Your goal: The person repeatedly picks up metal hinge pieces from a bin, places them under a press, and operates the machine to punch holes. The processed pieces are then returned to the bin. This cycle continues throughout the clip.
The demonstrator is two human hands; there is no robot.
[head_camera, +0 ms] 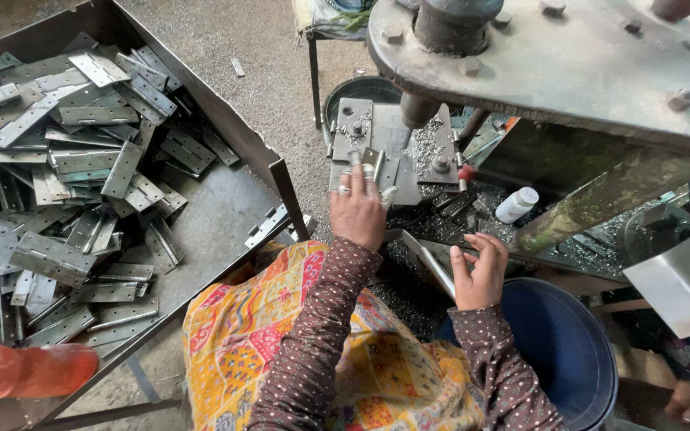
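Seen from above: heavy press machine (569, 64) overhanging top right, wide metal tray (225, 199) of loose hinges (81, 168) at left. Feeding step, by the look of it — left hand (357, 211) on the die plate (377, 144), fingers together pressing a hinge piece (371, 164) flat under the ram (418, 110). Right hand (479, 275) half-curled, empty, beside a metal chute (429, 259) above a blue bucket (569, 343). Next: withdrawing fingers clear — little room there, open floor between tray and press.

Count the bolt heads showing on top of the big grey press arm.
5: one bolt head at the left rim, one below the shaft, one beside it, one at the top edge, one far right. Others may lie out of frame.
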